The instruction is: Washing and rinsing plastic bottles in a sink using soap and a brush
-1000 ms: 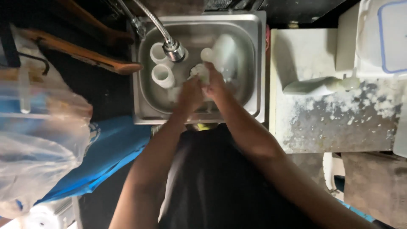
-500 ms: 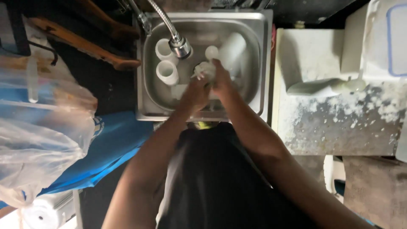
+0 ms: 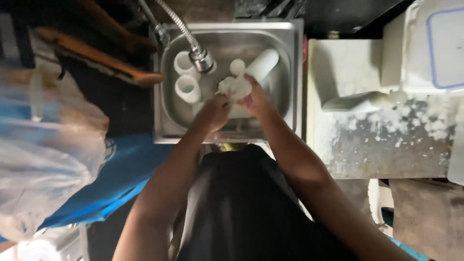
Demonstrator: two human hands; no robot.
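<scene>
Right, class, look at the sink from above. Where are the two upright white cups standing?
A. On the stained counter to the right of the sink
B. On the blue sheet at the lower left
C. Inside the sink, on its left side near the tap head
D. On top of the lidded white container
C: the two white cups stand open end up inside the steel sink, on its left side beside the tap head.

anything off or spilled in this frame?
Yes: the counter right of the sink is strewn with white flecks and patches, like a spill. In the sink, a white cylinder lies tipped over beside two upright cups.
</scene>
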